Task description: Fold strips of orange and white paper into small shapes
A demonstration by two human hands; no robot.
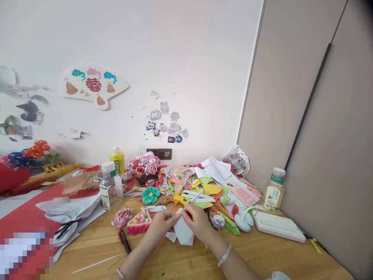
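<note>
A piece of white folded paper (184, 232) hangs between my hands above the wooden table. My left hand (163, 222) pinches its upper left edge between thumb and fingers. At its top right, my right hand (196, 220) grips the same paper, the fingertips of both hands close together. Another small white paper piece (171, 236) lies beneath it. Just beyond my hands is a yellow glue gun (180, 199). Left of my left hand sit a pink-trimmed triangular box (139, 222) and a red-and-white paper rose (122, 217).
A heap of coloured paper strips (210, 188) fills the table's back. A bottle (274, 190) and a white power bank-like slab (279, 225) stand right. Clear bottle (109, 186), teal flower (150, 195), black pen (124, 241) and crumpled white sheets (70, 214) are left.
</note>
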